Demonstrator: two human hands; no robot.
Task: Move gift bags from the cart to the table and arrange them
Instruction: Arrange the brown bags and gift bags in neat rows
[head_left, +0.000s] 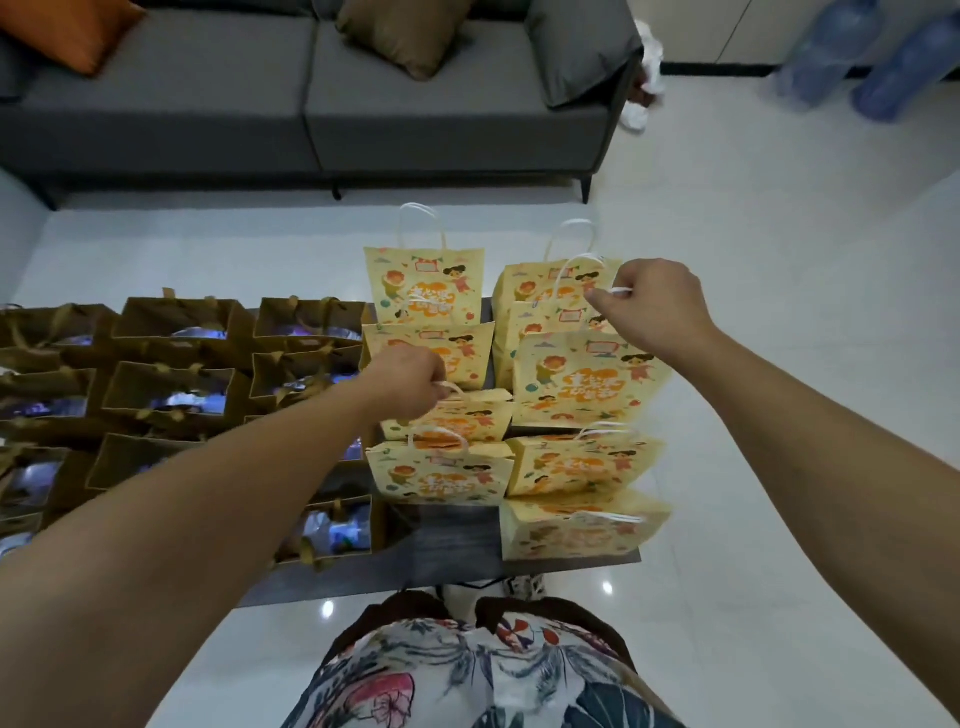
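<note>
A: Biggest first?
B: Grey fabric sofa (311, 104) across the back, with an orange cushion (67, 31) at its left end, a brown cushion (410, 31) in the middle and a grey cushion (576, 47) at the right. White glossy tiled floor (779, 260) all round. Two blue water jugs (872, 57) lie far right, blurred.

A: Work surface?
B: Dark grey low bench (447, 551), near edge just ahead of the person's floral patterned shirt (467, 680).

A: What is on it?
B: Left part: a block of open-topped brown paper gift bags (171, 384) in rows, touching, shiny contents inside, too blurred to name. Right part: yellow cartoon-printed paper gift bags with white cord handles (426, 291), two columns running away from the camera, upright, packed front to back. The nearest one in the right column (582, 525) leans and hangs a little past the bench's right edge.

A: Hands?
B: Left hand (405, 384) is over the left yellow column, fingers curled round a white cord handle (452, 388) of a middle bag there (452, 415). Right hand (654, 306) is over the right column, thumb and fingers pinching the white handle (621, 291) of a big yellow bag (587, 379). Whether that bag's base touches the bench, cannot tell.

A: Cart?
B: Not in view.
</note>
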